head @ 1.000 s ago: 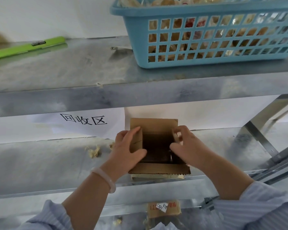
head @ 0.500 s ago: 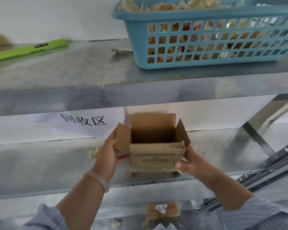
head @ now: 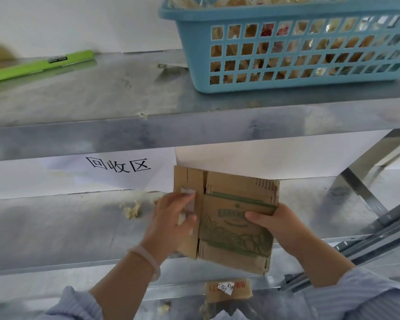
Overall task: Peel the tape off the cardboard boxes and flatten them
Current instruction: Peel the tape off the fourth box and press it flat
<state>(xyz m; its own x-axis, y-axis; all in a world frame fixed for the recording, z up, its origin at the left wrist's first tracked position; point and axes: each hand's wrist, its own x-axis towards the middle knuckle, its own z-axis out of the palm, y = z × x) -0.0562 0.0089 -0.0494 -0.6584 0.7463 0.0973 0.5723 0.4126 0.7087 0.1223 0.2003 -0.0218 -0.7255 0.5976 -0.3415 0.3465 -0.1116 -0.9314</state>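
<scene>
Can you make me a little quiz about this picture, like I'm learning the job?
1. True or false: the cardboard box stands open with its flaps up.
2. Where does the blue basket sit? A. on the upper shelf; B. on the floor; C. inside the box.
3. Fill in: the long flat tool lying at the far left is coloured ____.
Key: 1 false, it is folded flat; 2 A; 3 green.
</scene>
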